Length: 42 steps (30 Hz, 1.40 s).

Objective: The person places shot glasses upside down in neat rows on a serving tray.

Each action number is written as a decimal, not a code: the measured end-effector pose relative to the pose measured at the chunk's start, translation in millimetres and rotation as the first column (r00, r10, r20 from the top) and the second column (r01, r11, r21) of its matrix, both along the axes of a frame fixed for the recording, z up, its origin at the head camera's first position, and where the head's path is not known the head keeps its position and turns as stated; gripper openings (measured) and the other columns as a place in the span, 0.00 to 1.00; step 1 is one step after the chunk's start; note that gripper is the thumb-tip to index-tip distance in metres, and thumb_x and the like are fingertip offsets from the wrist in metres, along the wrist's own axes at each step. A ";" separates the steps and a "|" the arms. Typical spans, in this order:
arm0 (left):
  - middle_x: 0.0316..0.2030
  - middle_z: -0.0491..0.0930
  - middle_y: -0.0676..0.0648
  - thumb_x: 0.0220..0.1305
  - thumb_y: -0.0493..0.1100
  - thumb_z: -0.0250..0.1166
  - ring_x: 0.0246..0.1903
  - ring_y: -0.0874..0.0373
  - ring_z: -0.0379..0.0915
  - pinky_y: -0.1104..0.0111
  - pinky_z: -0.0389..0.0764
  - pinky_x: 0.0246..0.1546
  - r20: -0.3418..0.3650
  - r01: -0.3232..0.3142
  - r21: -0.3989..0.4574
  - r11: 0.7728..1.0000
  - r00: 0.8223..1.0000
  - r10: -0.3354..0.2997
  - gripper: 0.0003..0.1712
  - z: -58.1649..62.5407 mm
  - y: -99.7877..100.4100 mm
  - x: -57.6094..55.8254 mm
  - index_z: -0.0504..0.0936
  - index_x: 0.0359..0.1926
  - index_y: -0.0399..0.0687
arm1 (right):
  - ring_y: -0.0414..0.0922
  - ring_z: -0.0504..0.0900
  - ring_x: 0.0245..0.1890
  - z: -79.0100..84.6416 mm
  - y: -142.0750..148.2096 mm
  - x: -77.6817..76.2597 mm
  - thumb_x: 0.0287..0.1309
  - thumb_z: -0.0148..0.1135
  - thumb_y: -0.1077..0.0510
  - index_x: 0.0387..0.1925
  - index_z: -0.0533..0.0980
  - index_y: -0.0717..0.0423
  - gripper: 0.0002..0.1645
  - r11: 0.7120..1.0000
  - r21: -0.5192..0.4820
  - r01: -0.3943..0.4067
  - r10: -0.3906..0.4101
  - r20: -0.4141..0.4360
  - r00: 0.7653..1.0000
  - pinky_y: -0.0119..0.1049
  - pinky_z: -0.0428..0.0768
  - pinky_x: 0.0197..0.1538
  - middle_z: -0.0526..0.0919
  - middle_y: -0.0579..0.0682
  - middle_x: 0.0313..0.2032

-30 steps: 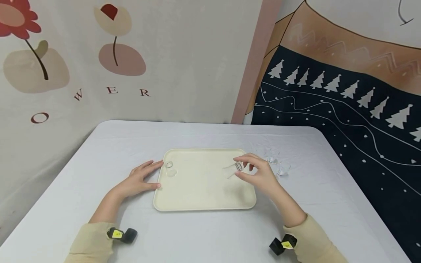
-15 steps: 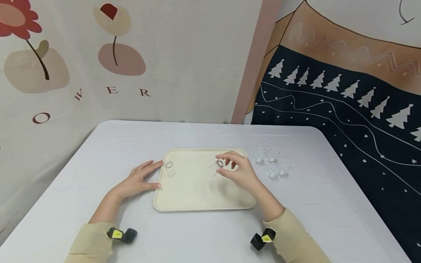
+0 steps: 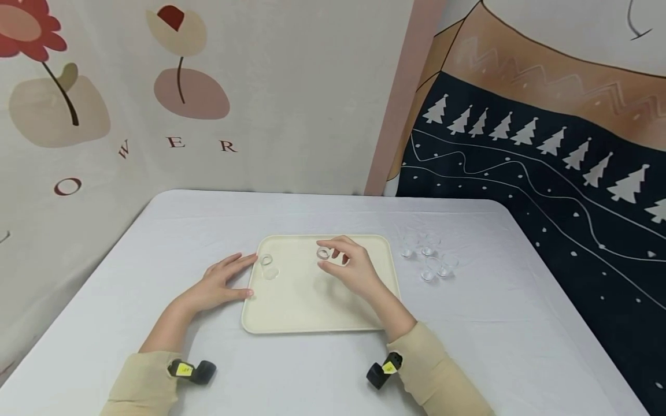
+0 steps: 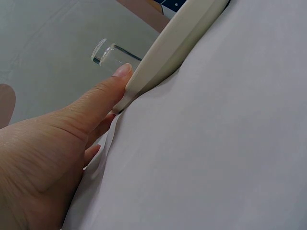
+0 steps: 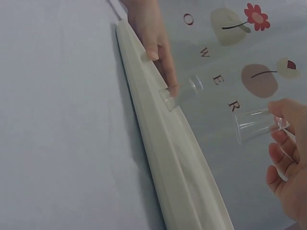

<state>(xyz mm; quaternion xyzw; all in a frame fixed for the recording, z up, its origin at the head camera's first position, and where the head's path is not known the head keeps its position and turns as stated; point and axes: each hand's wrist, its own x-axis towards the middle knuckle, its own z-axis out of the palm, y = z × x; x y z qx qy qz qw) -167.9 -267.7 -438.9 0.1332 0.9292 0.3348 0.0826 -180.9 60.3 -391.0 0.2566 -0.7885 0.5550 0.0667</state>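
1. Since the earlier frame, the right hand (image 3: 356, 271) has carried the held glass (image 5: 256, 125) leftward, from the right part of the tray (image 3: 291, 312) to above its middle.
2. Its long axis runs roughly upright, wide mouth down, base up; the right thumb and fingers pinch it near the base.
3. Near the tray's far left corner, the standing glass (image 4: 120, 57) is likewise base up.
4. Straight and spread, the left hand's (image 3: 215, 287) fingers and thumb touch the tray's left rim.
5. Only the head view shows four glasses (image 3: 428, 274), mouth up, on the table (image 3: 291, 370) right of the tray.
6. From the head, the held glass is little more than a ring; the right wrist view gives its flared wall.
7. In the left wrist view, rim and thumb hide the standing glass's mouth.
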 end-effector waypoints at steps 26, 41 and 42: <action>0.71 0.48 0.33 0.52 0.60 0.70 0.68 0.29 0.35 0.27 0.40 0.55 0.004 0.002 0.003 1.000 1.000 -0.002 0.50 2.9 1.6 1.4 0.60 0.72 0.53 | 0.45 0.74 0.35 -28.9 -56.5 -20.4 0.50 0.72 0.66 0.49 0.82 0.55 0.21 0.998 0.057 -0.040 0.034 0.091 0.995 0.27 0.70 0.30 0.80 0.45 0.40; 0.71 0.48 0.33 0.52 0.60 0.70 0.68 0.29 0.35 0.27 0.40 0.55 0.005 -0.001 0.002 1.000 1.000 0.001 0.50 3.4 1.5 1.6 0.60 0.72 0.53 | 0.40 0.73 0.32 -37.1 -65.0 -24.6 0.48 0.73 0.65 0.48 0.82 0.55 0.22 0.993 0.115 -0.014 0.003 0.093 0.996 0.28 0.72 0.33 0.81 0.44 0.39; 0.71 0.49 0.33 0.52 0.60 0.70 0.68 0.29 0.35 0.27 0.40 0.55 0.003 0.000 0.001 1.000 1.000 0.000 0.49 3.4 1.5 1.6 0.60 0.72 0.53 | 0.40 0.73 0.32 -37.0 -64.7 -24.7 0.48 0.73 0.64 0.48 0.82 0.55 0.22 0.993 0.120 -0.013 0.002 0.088 0.996 0.28 0.72 0.33 0.81 0.45 0.39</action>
